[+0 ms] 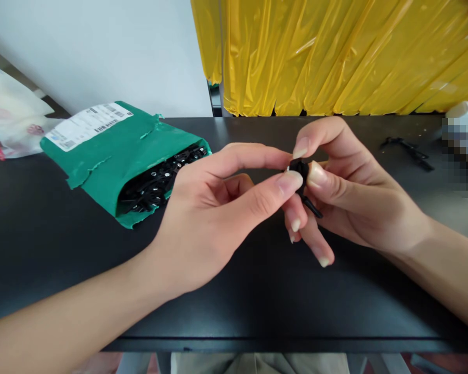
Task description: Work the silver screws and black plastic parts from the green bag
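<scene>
Black plastic clip sits pinched between the fingertips of both the left hand and right hand, above the black table middle. A torn green mailer spilling black parts lies toward the left rear edge; another black piece rests near the right rear corner.

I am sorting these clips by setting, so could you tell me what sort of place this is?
Probably a small parts-assembly or packing bench: a black table, a torn green mailer spilling black parts, and yellow plastic sheeting behind.
</scene>
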Demonstrator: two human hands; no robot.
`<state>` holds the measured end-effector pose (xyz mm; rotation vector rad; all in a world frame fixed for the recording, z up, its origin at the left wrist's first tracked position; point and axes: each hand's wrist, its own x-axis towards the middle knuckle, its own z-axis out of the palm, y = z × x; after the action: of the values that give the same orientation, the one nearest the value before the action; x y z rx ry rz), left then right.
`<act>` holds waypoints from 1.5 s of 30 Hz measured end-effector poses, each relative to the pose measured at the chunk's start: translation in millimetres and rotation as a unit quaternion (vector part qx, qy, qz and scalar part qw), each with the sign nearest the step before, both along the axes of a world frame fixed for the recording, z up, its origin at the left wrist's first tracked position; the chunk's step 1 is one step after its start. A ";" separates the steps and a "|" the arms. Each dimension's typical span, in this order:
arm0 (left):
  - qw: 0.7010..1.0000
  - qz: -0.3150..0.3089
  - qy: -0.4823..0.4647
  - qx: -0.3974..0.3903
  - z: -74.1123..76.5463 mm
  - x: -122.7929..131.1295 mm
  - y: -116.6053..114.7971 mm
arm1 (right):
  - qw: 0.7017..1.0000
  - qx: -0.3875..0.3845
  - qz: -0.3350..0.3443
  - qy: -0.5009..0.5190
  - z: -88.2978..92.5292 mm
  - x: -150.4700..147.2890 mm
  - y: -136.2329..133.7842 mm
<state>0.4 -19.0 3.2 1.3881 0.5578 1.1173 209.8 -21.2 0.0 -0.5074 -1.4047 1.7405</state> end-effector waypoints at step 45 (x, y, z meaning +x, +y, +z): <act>0.924 0.209 0.202 0.248 -6.1 -9.5 15.4 | 0.942 0.194 -0.202 -0.188 -13.0 -6.7 4.5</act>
<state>-9.1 -3.6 -2.8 2.0294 0.9452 1.3811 203.1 -16.7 -13.0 -0.8688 -1.7135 1.0391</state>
